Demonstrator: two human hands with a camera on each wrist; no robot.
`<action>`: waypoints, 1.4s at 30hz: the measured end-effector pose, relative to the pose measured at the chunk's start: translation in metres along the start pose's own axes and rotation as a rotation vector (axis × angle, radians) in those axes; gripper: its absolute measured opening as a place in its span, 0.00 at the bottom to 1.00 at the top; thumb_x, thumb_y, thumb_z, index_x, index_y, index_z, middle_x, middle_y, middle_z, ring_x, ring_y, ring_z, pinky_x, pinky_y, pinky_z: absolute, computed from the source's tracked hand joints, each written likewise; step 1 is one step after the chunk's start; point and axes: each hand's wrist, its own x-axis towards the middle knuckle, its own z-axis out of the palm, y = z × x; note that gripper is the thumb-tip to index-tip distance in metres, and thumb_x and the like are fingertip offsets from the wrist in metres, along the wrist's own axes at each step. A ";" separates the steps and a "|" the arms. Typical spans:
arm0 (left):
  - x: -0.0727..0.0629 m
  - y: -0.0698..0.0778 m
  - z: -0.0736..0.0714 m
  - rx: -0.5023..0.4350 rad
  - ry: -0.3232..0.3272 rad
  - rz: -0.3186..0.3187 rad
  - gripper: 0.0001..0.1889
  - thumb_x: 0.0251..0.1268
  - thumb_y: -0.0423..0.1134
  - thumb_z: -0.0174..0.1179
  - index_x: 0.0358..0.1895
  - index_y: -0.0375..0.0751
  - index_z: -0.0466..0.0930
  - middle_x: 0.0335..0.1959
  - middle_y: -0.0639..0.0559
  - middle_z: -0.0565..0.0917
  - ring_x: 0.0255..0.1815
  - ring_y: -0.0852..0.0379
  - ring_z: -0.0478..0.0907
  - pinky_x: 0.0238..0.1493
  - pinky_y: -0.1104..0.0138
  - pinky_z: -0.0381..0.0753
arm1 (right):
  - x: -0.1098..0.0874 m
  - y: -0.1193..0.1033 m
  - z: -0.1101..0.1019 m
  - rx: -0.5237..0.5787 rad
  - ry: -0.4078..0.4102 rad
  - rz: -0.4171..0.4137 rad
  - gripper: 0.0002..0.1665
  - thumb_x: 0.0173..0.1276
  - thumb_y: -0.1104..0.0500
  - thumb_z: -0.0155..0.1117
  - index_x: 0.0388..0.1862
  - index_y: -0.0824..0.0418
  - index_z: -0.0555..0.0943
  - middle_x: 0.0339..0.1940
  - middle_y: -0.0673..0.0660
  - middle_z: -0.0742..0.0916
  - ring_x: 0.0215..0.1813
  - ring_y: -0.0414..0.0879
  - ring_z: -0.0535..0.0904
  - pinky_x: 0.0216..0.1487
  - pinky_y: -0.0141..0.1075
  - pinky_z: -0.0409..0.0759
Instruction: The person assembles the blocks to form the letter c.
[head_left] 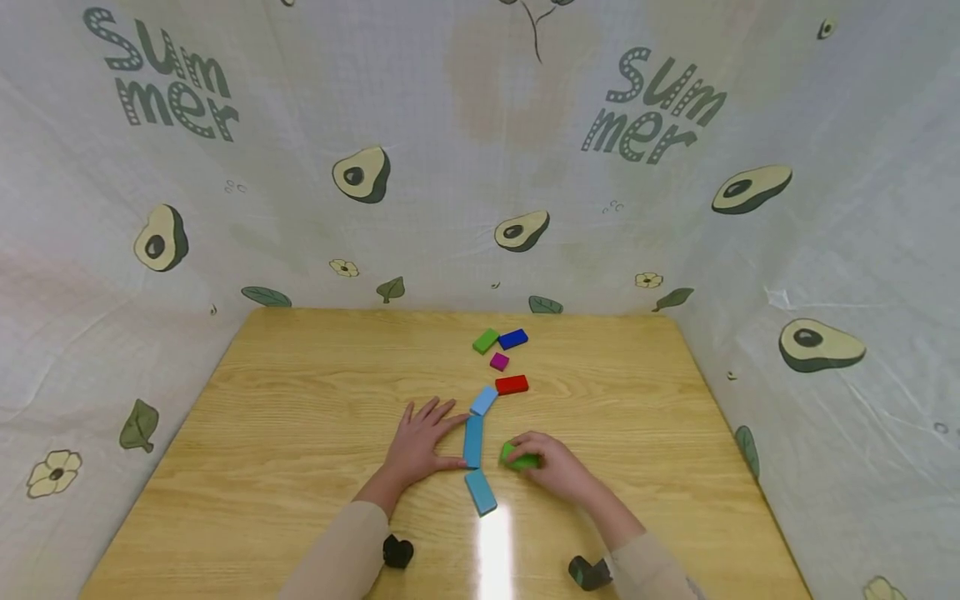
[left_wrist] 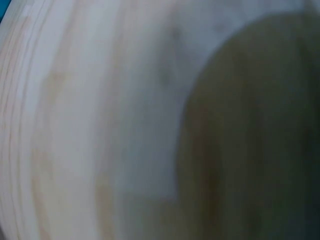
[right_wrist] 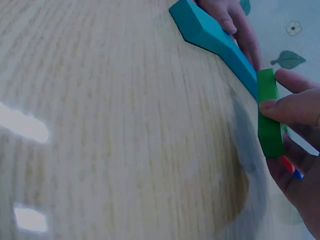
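We are seeing the long teal block [head_left: 473, 442] lying on the wooden surface [head_left: 300, 392] beside the left hand [head_left: 420, 440], whose fingers are spreading wide, with the index finger and thumb touching the block near its two ends. The right hand [head_left: 555, 468] is pinching a bright green block [head_left: 520, 457] between thumb and fingers just to the right of that block; whether it is resting on the surface or hanging slightly above, we are not able to tell.

We are judging the main risk to be a knock. The long teal block is sitting in a bent line, with the short teal block [head_left: 481, 492] at its near end and the light blue block [head_left: 484, 400] just beyond its far end, so a sideways push from the bright green block could be skewing all three. An uneven press from the left hand could be turning the long teal block too, since its two contacts are lying far apart. The surface is showing a glossy reflection, and we are suspecting that the blocks would be sliding easily. If the pinch were loosening, the bright green block could be tipping into the line. Any shove travelling up the light blue block could also be disturbing the red block [head_left: 512, 385] near its far end; the magenta cube [head_left: 499, 362] beyond is lying apart, so we are worrying less about it.
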 end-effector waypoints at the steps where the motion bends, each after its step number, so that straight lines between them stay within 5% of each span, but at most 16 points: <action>1: 0.000 0.000 0.000 0.002 -0.001 -0.001 0.45 0.51 0.79 0.51 0.73 0.65 0.64 0.76 0.53 0.59 0.77 0.45 0.48 0.71 0.38 0.38 | -0.002 0.000 0.002 0.001 0.002 0.006 0.20 0.61 0.73 0.66 0.44 0.50 0.87 0.57 0.53 0.81 0.62 0.56 0.73 0.62 0.52 0.72; 28: 0.002 -0.002 0.001 0.011 0.005 -0.006 0.45 0.50 0.80 0.51 0.73 0.66 0.63 0.76 0.54 0.59 0.77 0.46 0.47 0.71 0.39 0.36 | -0.033 -0.008 0.024 0.028 0.014 0.031 0.21 0.58 0.73 0.69 0.43 0.51 0.87 0.54 0.48 0.83 0.60 0.53 0.75 0.61 0.47 0.73; 42: -0.001 0.000 -0.004 -0.124 0.060 0.038 0.44 0.50 0.69 0.64 0.72 0.55 0.67 0.72 0.46 0.65 0.73 0.42 0.57 0.69 0.35 0.42 | -0.044 -0.008 0.033 0.032 0.028 0.015 0.22 0.55 0.72 0.71 0.44 0.50 0.87 0.53 0.48 0.84 0.59 0.50 0.75 0.61 0.43 0.73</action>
